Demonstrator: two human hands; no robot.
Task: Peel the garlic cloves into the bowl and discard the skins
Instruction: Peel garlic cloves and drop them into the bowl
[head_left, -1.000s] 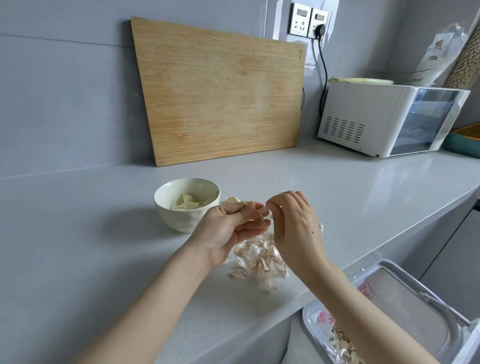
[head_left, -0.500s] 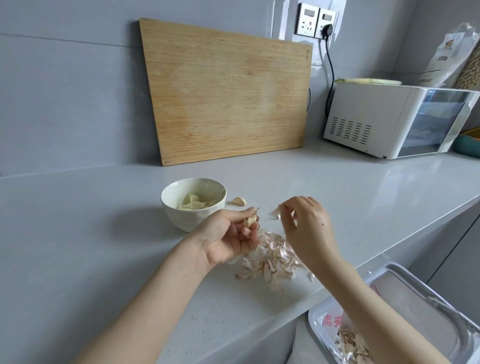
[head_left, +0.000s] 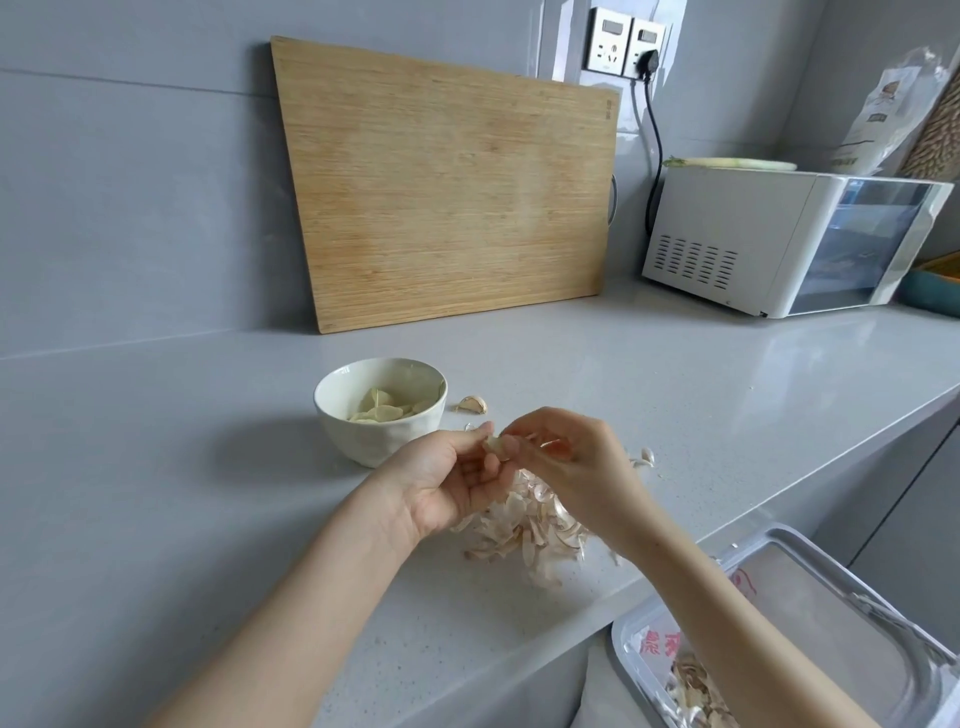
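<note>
left hand (head_left: 447, 483): pinches garlic clove (head_left: 496, 446) at fingertips | right hand (head_left: 576, 467): curled fingertips pinch same clove | bowl (head_left: 374, 441): just left of grip, peeled cloves inside | skin pile (head_left: 524, 530): directly beneath grip

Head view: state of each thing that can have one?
Left hand, holds clove.
Right hand, pinches clove.
Bowl, upright, peeled cloves inside.
Loose clove, unpeeled, beside bowl.
Skins, piled on counter.
Bin, open, some skins inside.
Board, leaning upright.
Plug, plugged in.
</note>
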